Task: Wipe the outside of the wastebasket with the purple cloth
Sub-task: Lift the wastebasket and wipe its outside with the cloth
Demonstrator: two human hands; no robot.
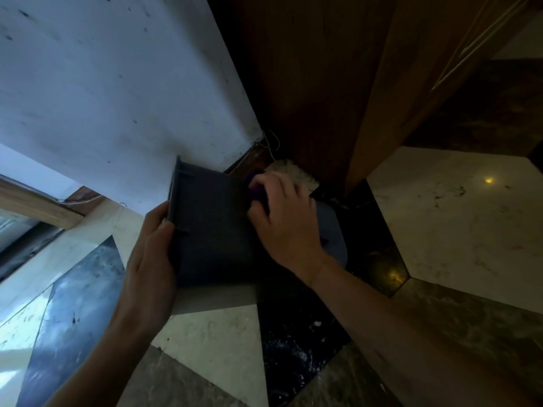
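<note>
A dark grey wastebasket (210,227) lies tipped on its side on the marble floor, its rim pointing left toward the white wall. My left hand (147,265) grips that rim and holds the basket steady. My right hand (283,220) presses a bunched purple cloth (257,190) against the basket's far outer side near its base. Only a small patch of the cloth shows past my fingers; the rest is hidden under the hand.
A white wall (117,98) rises at the left and a dark wooden panel (308,83) stands right behind the basket. A grey lid or tray (335,230) lies under my right wrist. A pale fuzzy mat (296,174) sits in the corner. Patterned marble floor (458,218) spreads all around.
</note>
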